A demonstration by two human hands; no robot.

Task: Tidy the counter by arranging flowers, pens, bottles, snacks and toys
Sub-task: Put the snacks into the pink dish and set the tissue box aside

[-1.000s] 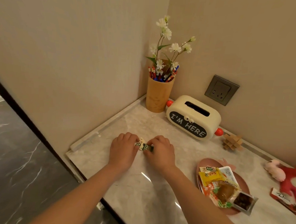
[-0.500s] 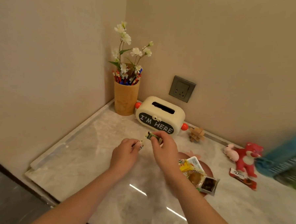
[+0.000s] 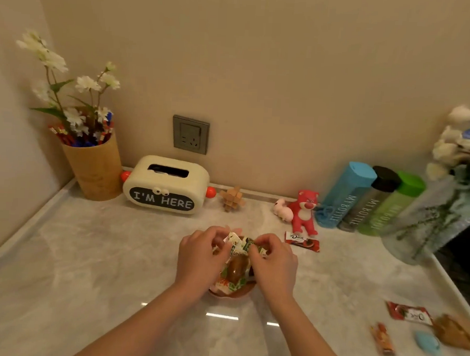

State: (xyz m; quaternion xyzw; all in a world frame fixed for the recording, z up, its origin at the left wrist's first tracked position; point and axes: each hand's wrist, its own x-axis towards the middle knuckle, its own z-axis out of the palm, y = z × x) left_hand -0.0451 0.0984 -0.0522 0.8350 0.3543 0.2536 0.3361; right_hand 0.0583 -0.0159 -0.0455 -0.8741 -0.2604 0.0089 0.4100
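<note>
Both hands, the left hand [image 3: 197,253] and right hand [image 3: 274,257], have carried the pinched snack packets [image 3: 240,244] over the plate [image 3: 242,293] beneath them; release completes this snack step.

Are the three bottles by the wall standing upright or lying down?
Upright. The three bottles stand on their bases side by side, caps on top, only appearing to lean.

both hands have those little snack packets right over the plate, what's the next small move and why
Probably lower and release them: the left hand and right hand pinch small green-and-white snack packets directly above the pink plate, which already holds other wrapped snacks.
</note>
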